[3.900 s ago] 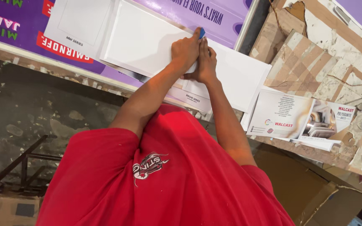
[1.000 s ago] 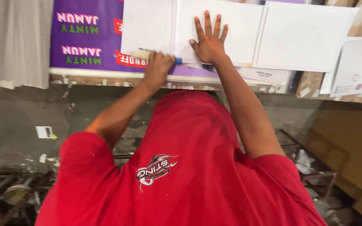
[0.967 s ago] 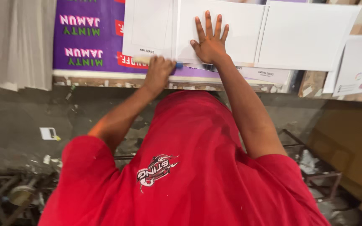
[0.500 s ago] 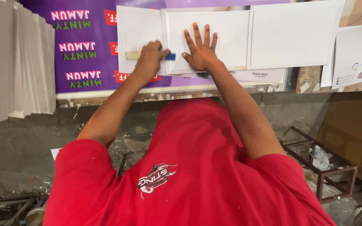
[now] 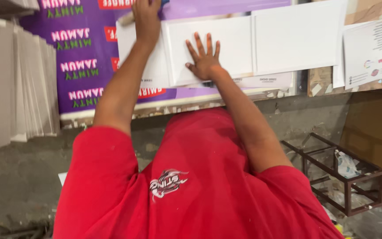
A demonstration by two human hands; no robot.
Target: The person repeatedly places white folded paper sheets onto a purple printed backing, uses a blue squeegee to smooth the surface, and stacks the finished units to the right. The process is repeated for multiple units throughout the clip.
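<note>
Fingers of my right hand [image 5: 205,62] are spread open and flat on the white board [image 5: 208,51], so it does not slide on the purple sheet [image 5: 85,66]. My left hand [image 5: 146,17] is closed around a blue-tipped tool [image 5: 163,2] at the board's far edge.

- Both our arms stretch straight out ahead of our chest, bare from the short red sleeves down, toward the white panel [image 5: 213,48] that serves as our landmark.
- Our right hand [image 5: 205,59] lies flat, palm down, on the near middle of that panel, fingers spread wide and pointing away from us, thumb out to the left.
- Our right forearm runs back from it at a slant, elbow slightly bent.
- Our left hand [image 5: 146,15] reaches further, to the panel's far left corner, fingers curled shut around something slim; its fingertips are cut off by the frame's top edge.
- Our left arm is nearly straight.
</note>
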